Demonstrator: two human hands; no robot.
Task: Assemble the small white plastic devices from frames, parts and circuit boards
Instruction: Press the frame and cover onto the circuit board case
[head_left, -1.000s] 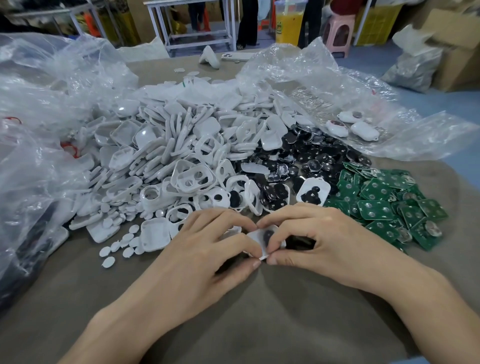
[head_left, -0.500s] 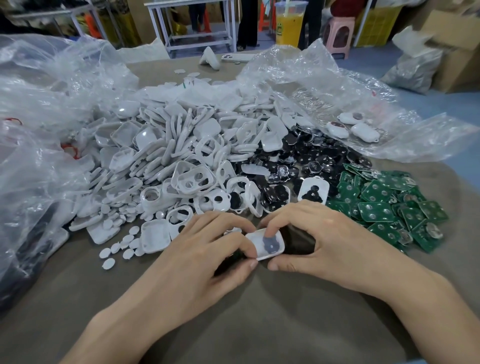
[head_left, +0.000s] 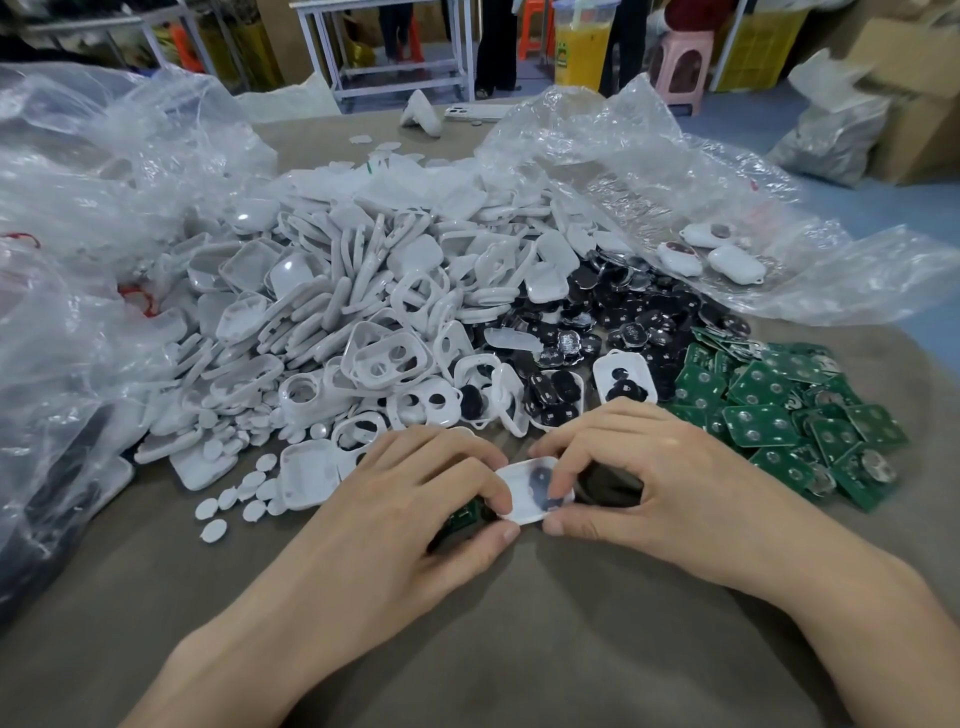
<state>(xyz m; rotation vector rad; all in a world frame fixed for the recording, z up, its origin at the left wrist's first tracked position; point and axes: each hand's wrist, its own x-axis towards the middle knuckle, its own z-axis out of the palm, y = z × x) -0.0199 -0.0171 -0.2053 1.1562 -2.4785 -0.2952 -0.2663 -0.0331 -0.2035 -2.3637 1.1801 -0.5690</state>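
**Item in work:** small white rounded plastic shell (head_left: 535, 493) with a dark round disc seated in it. It lies near centre, between both hands, over the grey-brown cloth-covered table (head_left: 519, 649). Whether it rests on the cloth cannot be told.

**Left hand** (head_left: 415, 499): fingers curled, thumb and forefinger pinching the shell's left edge. A green circuit board (head_left: 462, 514) shows beneath the fingers; whether it is gripped cannot be told.

**Right hand** (head_left: 670, 483): thumb at the shell's near edge, forefinger tip pressing on the disc, other fingers curled.

**Far left:** heap of white plastic frames and covers (head_left: 337, 322), with loose small white oval buttons (head_left: 244, 499) at its near edge.

**Far centre:** pile of black round discs (head_left: 623, 317).

**Right:** pile of green square circuit boards (head_left: 779, 415), just beside the right hand.

**Far right:** three assembled white devices (head_left: 735, 262) on a crumpled clear plastic bag (head_left: 675, 171).
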